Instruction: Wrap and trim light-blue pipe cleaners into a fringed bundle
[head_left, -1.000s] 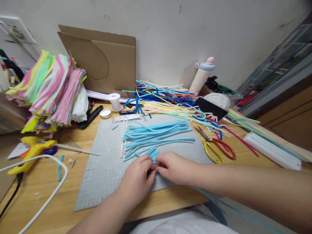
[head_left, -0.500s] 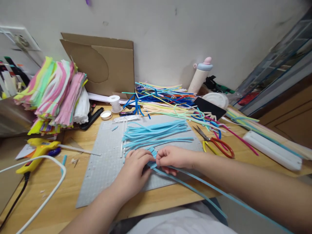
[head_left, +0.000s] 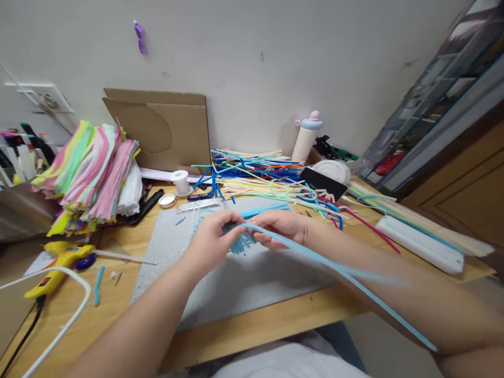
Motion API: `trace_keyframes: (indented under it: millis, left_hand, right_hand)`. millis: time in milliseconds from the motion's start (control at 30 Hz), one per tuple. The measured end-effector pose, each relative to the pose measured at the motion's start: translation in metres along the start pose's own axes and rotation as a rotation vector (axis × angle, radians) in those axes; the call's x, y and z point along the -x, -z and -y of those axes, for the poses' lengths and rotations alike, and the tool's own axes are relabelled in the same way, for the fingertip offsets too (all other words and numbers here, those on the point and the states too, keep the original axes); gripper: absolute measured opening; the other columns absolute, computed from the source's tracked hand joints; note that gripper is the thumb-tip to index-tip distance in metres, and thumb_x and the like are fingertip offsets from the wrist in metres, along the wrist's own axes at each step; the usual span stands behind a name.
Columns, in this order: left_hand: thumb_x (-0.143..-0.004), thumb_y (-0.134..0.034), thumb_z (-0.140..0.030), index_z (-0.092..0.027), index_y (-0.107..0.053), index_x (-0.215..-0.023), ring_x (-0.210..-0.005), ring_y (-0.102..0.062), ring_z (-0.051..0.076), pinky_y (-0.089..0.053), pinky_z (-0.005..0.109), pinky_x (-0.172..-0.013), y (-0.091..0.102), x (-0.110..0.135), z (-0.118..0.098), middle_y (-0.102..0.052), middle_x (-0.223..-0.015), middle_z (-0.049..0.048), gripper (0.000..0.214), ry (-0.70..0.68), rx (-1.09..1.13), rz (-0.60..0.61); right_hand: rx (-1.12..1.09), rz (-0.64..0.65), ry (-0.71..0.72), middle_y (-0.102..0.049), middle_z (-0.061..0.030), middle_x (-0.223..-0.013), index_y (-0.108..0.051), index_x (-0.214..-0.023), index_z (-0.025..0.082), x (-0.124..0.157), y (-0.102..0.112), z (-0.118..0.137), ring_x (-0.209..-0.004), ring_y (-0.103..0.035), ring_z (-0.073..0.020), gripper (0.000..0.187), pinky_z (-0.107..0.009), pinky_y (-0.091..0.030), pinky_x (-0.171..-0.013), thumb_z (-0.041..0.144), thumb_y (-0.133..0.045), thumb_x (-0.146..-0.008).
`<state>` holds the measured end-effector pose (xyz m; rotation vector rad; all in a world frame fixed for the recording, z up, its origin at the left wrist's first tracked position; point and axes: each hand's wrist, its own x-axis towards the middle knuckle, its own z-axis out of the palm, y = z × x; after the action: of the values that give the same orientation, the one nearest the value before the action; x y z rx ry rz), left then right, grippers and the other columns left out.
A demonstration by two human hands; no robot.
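Note:
My left hand [head_left: 216,236] pinches a bunch of light-blue pipe cleaners [head_left: 241,243] above the grey cutting mat [head_left: 236,294]. Close against it, my right hand [head_left: 281,227] has its fingers closed on the same bunch. From between the hands, long light-blue strands [head_left: 326,262] trail down to the right across my right forearm, one of them smeared by motion. Behind the hands lies a pile of light-blue pipe cleaners [head_left: 271,210] on the mat, mostly covered. How the held strands join at my fingertips is hidden.
A yellow glue gun [head_left: 59,265] with its cord lies at the left, below bundles of pastel pipe cleaners [head_left: 90,173]. Loose coloured pipe cleaners [head_left: 252,170] heap at the back near a bottle [head_left: 307,137]. A white long box [head_left: 419,244] sits at the right.
Both hands have lifted off the mat with the light-blue bunch, moving up and away from me. The trailing strands have swung higher, and the view has tilted up.

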<state>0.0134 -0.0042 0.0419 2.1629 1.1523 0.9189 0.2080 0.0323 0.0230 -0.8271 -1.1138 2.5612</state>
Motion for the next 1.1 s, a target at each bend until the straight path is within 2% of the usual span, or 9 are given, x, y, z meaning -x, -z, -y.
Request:
trace_keyframes:
  millis: [167, 233, 333, 400, 600, 800, 933, 1100]
  left_hand:
    - [-0.072, -0.065, -0.035, -0.015, -0.063, -0.074, -0.062, -0.055, 0.014, -0.04, 0.024, -0.059, -0.011, -0.006, 0.015, -0.062, -0.068, 0.0006, 0.02, 0.352, 0.508, 0.033]
    - [-0.067, -0.07, -0.036, -0.014, -0.063, -0.072, -0.06, -0.054, 0.012, -0.039, 0.023, -0.058, -0.015, -0.003, 0.02, -0.062, -0.066, 0.0003, 0.023, 0.466, 0.642, 0.049]
    - [-0.066, -0.071, -0.038, -0.014, -0.064, -0.073, -0.059, -0.053, 0.011, -0.038, 0.022, -0.058, -0.017, 0.003, 0.025, -0.064, -0.067, 0.0011, 0.027, 0.571, 0.77, 0.1]
    - [-0.065, -0.072, -0.038, -0.014, -0.064, -0.073, -0.06, -0.054, 0.011, -0.039, 0.022, -0.059, -0.017, 0.006, 0.027, -0.065, -0.067, 0.0015, 0.027, 0.584, 0.799, 0.119]
    - [-0.064, -0.07, -0.032, -0.015, -0.061, -0.069, -0.059, -0.053, 0.012, -0.038, 0.022, -0.057, -0.023, 0.014, 0.032, -0.061, -0.063, 0.0, 0.02, 0.538, 0.592, 0.101]
    - [-0.073, -0.06, -0.03, -0.015, -0.059, -0.068, -0.056, -0.05, 0.012, -0.035, 0.022, -0.052, -0.027, 0.021, 0.036, -0.057, -0.062, -0.0014, 0.016, 0.497, 0.365, 0.152]
    - [-0.075, -0.056, -0.028, -0.016, -0.061, -0.073, -0.06, -0.052, 0.013, -0.036, 0.023, -0.054, -0.026, 0.021, 0.031, -0.059, -0.064, -0.0008, 0.013, 0.407, 0.267, 0.144]
    - [-0.073, -0.055, -0.023, -0.018, -0.064, -0.072, -0.06, -0.052, 0.014, -0.037, 0.023, -0.054, -0.024, 0.022, 0.02, -0.061, -0.064, -0.0011, 0.011, 0.331, 0.094, 0.139]
  right_hand:
    - [-0.096, 0.08, 0.037, -0.047, 0.0072, -0.05, -0.047, -0.079, 0.015, -0.011, 0.012, -0.007, -0.027, -0.034, -0.0016, 0.012, -0.009, -0.028, -0.027, 0.022, -0.044, -0.088]
    - [-0.136, 0.089, 0.032, -0.047, 0.0074, -0.05, -0.047, -0.079, 0.015, -0.015, 0.014, -0.014, -0.027, -0.035, -0.0015, 0.012, -0.009, -0.029, -0.027, 0.021, -0.044, -0.088]
    - [-0.233, 0.146, -0.007, -0.046, 0.0073, -0.05, -0.047, -0.08, 0.015, -0.022, 0.016, -0.024, -0.027, -0.036, -0.0026, 0.013, -0.009, -0.028, -0.026, 0.021, -0.04, -0.089]
    - [-0.295, 0.192, -0.043, -0.045, 0.0076, -0.05, -0.048, -0.081, 0.014, -0.026, 0.018, -0.031, -0.027, -0.036, -0.0028, 0.015, -0.01, -0.028, -0.026, 0.021, -0.038, -0.09]
    - [-0.379, 0.257, -0.161, -0.047, 0.0062, -0.048, -0.048, -0.08, 0.015, -0.036, 0.028, -0.048, -0.027, -0.038, -0.0047, 0.016, -0.011, -0.028, -0.025, 0.025, -0.037, -0.088]
    - [-0.309, 0.166, -0.131, -0.051, 0.005, -0.05, -0.049, -0.082, 0.015, -0.036, 0.026, -0.056, -0.028, -0.041, -0.005, 0.013, -0.012, -0.031, -0.027, 0.025, -0.043, -0.086]
    - [-0.3, 0.119, -0.122, -0.048, 0.0064, -0.047, -0.049, -0.077, 0.015, -0.033, 0.022, -0.055, -0.027, -0.039, -0.0043, 0.012, -0.011, -0.029, -0.027, 0.025, -0.046, -0.084]
    - [-0.334, 0.158, -0.163, -0.046, 0.0051, -0.042, -0.047, -0.07, 0.015, -0.032, 0.02, -0.052, -0.026, -0.038, -0.0061, 0.012, -0.012, -0.031, -0.025, 0.019, -0.039, -0.079]
